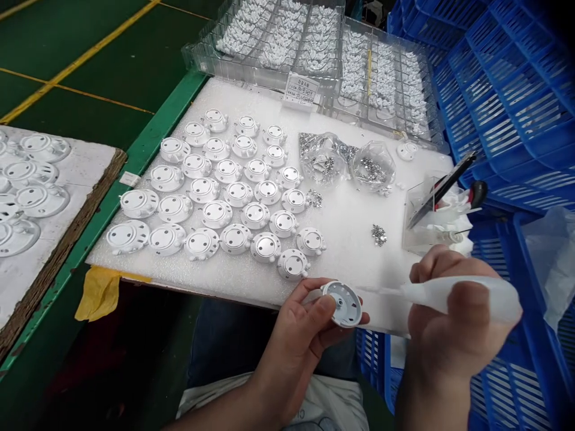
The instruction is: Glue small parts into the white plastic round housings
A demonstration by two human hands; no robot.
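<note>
A round white plastic housing [348,308] is gripped between the thumb and fingers of my left hand [309,323], its hollow inner side turned up. In my right hand [453,323] is a white squeeze bottle [489,296] with a long thin nozzle, lying sideways. The nozzle points left, its tip close to the housing's rim; whether they touch I cannot tell. Several rows of similar white housings [233,194] lie on the white foam sheet [359,269], beyond my left hand. A small heap of metal parts [378,235] rests on the foam ahead of the bottle.
Clear plastic trays [332,90] of small white parts line the back, with a paper label [300,90]. Bags of metal pieces [372,166] sit mid-table. A clear tool box [420,215] stands at the right, beside stacked blue crates [507,96]. Another board [90,161] is at the left.
</note>
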